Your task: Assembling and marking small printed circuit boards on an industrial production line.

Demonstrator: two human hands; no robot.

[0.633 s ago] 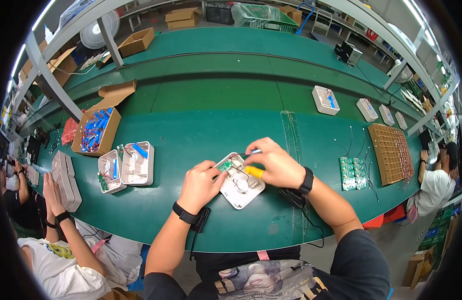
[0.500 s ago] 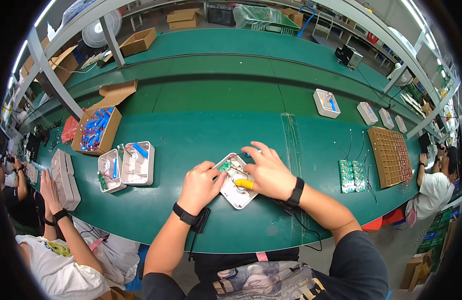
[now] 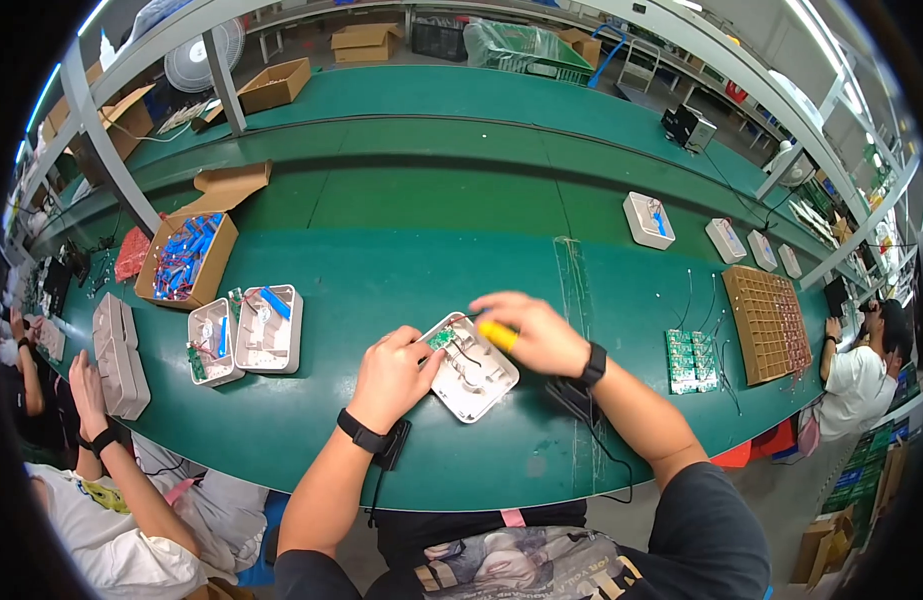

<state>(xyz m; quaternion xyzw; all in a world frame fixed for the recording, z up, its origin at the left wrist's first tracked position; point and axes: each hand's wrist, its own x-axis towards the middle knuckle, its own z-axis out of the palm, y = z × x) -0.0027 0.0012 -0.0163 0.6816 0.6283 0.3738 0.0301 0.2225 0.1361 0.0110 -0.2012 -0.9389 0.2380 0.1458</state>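
Observation:
In front of me a white plastic casing (image 3: 484, 392) lies tilted on the table, open side up. A small green circuit board (image 3: 442, 338) sits at its upper left, with thin wires running over the inside. My left hand (image 3: 391, 370) grips the casing's left edge, its thumb by the board. Over the upper right rim, my right hand (image 3: 536, 335) has thumb and fingers bent toward each other, and a thin wire runs up to the fingertips. The hand's underside is hidden and slightly blurred. A yellow cover (image 3: 497, 335) sits on its thumb.
Left are two white casings (image 3: 243, 365) with boards and blue cells, and a cardboard box (image 3: 224, 262) of blue cells. At right lie green boards (image 3: 691, 360) and a gridded tray (image 3: 751, 320). More casings (image 3: 649, 220) stand beyond. Co-workers sit at both sides.
My right hand has lifted its yellow-covered thumb out of the casing toward its upper rim. The blue cell seen by the fingers is now hidden. My left hand stays at the casing.

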